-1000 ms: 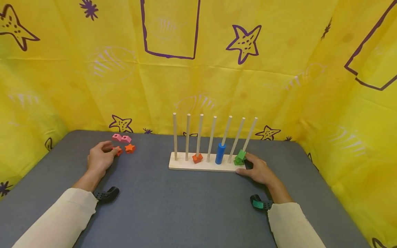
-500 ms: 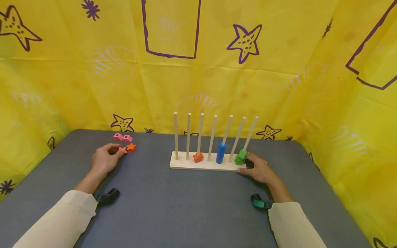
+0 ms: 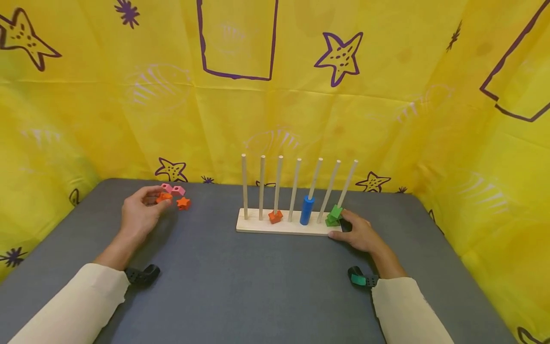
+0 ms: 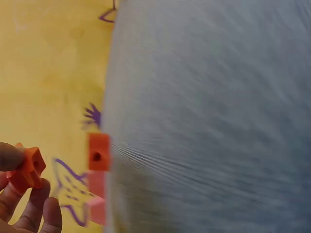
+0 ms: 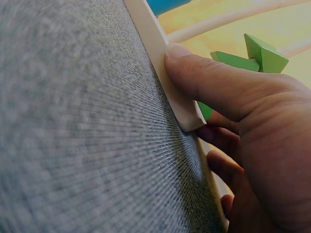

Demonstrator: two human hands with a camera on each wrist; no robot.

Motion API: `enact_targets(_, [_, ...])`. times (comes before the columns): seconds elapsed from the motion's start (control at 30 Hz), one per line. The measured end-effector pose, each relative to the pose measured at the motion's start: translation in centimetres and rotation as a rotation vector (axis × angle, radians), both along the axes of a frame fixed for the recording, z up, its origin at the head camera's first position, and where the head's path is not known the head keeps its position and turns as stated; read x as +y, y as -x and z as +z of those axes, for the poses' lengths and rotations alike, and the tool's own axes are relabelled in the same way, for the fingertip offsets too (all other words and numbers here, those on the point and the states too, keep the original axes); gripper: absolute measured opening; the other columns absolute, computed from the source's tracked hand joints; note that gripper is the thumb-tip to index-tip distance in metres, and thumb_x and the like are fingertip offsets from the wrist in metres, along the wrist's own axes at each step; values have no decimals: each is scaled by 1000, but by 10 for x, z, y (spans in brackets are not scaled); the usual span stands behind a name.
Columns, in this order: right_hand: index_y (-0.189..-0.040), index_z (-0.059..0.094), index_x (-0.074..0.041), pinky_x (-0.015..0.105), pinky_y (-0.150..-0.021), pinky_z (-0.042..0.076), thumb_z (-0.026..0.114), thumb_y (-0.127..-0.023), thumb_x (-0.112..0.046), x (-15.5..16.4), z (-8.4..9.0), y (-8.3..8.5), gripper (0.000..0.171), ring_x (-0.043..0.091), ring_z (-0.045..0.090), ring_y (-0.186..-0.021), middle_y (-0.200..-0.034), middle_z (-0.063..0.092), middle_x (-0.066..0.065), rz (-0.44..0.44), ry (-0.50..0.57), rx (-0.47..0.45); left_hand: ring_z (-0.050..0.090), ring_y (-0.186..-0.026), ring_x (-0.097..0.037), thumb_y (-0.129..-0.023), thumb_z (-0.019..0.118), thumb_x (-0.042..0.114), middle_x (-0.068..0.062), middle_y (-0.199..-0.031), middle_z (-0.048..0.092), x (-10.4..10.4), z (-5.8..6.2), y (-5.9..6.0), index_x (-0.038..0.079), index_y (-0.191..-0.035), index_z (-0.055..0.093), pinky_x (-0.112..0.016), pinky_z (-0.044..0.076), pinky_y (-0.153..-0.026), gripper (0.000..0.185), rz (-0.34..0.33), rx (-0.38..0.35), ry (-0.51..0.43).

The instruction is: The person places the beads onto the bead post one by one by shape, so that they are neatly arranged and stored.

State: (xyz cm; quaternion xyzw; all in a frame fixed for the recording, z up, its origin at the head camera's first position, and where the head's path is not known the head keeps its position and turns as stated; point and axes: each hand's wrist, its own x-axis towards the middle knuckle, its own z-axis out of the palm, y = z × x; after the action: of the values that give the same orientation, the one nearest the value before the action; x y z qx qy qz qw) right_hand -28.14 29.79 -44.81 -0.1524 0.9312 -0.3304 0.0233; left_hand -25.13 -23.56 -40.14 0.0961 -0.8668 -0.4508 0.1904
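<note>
My left hand (image 3: 141,212) pinches an orange star-shaped bead (image 4: 30,170) between thumb and fingers, raised off the table. Just to its right lies a second orange star bead (image 3: 184,203), with two pink beads (image 3: 178,190) behind. At the right, my right hand (image 3: 360,232) grips the end of a wooden peg board (image 3: 266,228), its thumb (image 5: 194,73) on the front edge. Green beads (image 3: 333,216) sit on the rightmost peg, beside those fingers. An orange bead (image 3: 275,217) is on the third peg from the left, and a blue cylinder stack (image 3: 307,210) on a peg further right.
The other pegs (image 3: 261,188) of the board stand upright and bare. A grey cloth (image 3: 258,286) covers the table. Behind it and at both sides hangs a yellow curtain (image 3: 215,129) with sea-creature drawings.
My left hand moved right along the table with the star bead, then lifted it and drew slightly back left. The right hand stays at the board's end.
</note>
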Motion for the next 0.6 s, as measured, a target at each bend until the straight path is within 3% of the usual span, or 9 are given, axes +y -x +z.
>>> enact_targets(0.2, [-144, 42, -2, 64, -104, 23, 75, -83, -43, 0, -1, 0, 81, 43, 32, -133, -144, 41, 22, 17, 4, 13, 56, -88, -10, -86, 75, 27, -14, -110, 64, 15, 30, -9, 3, -123, 63, -12, 45, -70, 45, -29, 134, 53])
enact_targets(0.37, [-143, 44, -3, 63, -104, 23, 76, -82, -43, 0, -1, 1, 80, 43, 32, -133, -144, 42, 22, 19, 17, 12, 57, -88, -5, -86, 75, 24, -10, -108, 64, 30, 55, -17, 4, -122, 63, -10, 45, -75, 43, -76, 198, 54])
enact_targets(0.6, [-144, 43, -2, 64, -104, 23, 75, -83, -42, 2, -1, 1, 80, 44, 32, -133, -144, 41, 23, 31, 22, 15, 60, -87, -7, -86, 75, 11, -8, -106, 64, 56, 85, -20, -1, -122, 63, -14, 48, -75, 40, -215, 308, -16])
